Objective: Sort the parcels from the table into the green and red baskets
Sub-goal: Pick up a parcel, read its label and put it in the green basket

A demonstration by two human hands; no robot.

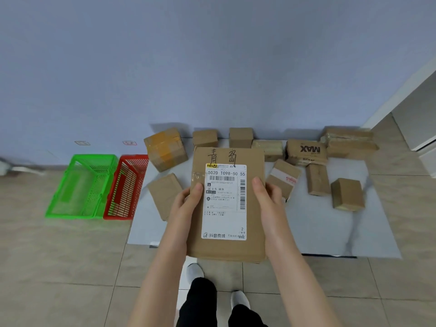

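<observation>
Left hand [186,204] and right hand [267,201], fingers [197,188] clamped round the flat parcel [226,250]: read its label [225,201] first, hold level; green basket [82,187] and red basket [127,187] wait left of it.

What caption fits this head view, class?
Left hand and right hand hold a labelled parcel by the table; green basket and red basket wait nearby.

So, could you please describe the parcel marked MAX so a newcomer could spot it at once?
Start at the white table and follow its far edge, by the wall, towards the right. The parcel lies there among plain brown boxes. It alone bears big printed black letters, MAX, upside down from this view.
</observation>
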